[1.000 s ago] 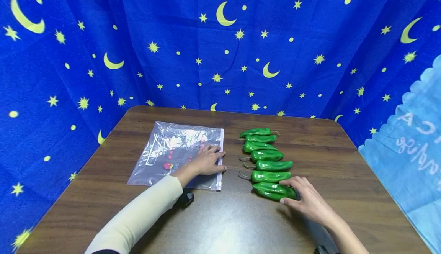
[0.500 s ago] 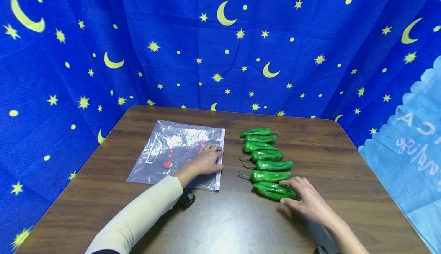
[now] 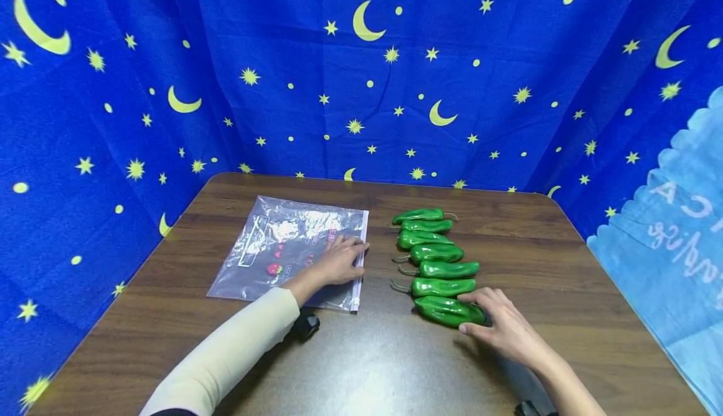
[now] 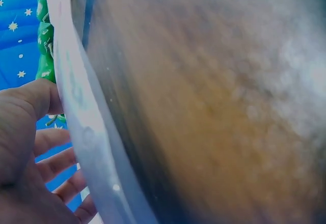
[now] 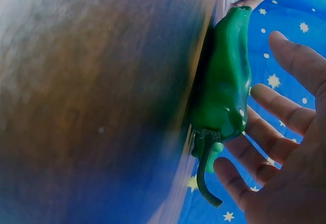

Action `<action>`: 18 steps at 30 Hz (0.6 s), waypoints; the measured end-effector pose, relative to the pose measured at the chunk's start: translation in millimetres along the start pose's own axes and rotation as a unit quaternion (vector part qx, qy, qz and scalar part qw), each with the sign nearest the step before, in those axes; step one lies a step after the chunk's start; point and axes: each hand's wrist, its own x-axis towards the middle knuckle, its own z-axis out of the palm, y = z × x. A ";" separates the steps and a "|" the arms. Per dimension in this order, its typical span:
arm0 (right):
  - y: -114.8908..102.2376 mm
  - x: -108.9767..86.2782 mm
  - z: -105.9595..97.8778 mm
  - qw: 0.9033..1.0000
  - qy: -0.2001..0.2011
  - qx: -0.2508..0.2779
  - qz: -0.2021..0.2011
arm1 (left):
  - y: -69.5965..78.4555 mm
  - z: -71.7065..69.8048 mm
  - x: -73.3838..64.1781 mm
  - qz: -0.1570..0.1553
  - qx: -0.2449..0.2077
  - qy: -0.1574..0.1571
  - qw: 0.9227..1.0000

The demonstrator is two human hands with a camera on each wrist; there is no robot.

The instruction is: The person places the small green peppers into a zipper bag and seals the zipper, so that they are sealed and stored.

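Observation:
A clear zip bag with pink strawberry print lies flat on the left of the table. My left hand rests on it, relaxed fingers spread by the zip edge; the left wrist view has those fingers along the plastic. Right of the bag, several green peppers lie in a column, one behind another. Around the stem end of the nearest pepper my right hand is placed, thumb on the near side. In the right wrist view, its loose fingers stand spread beside that pepper.
Everything lies on a brown wooden table. A blue curtain with yellow moons and stars surrounds its back and sides. At the right hangs a light blue cloth with white lettering. A small black device sits under the left wrist.
The bag has turned very slightly under my left hand, whose thumb has drawn back a little to the left. My right hand and the peppers have stayed in place.

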 end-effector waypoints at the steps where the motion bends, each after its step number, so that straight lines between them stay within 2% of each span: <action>1: -0.4 0.0 -0.2 1.000 0.000 0.001 -0.001 | -0.3 0.1 -0.1 0.000 -0.003 0.000 1.000; 9: -2.4 -0.2 -1.8 1.000 0.005 0.008 -0.006 | -2.3 0.2 -1.1 0.012 -0.034 0.005 0.999; 18: -0.3 -0.5 0.8 1.000 0.006 0.003 -0.004 | -3.3 2.0 -3.2 0.024 -0.019 0.023 0.999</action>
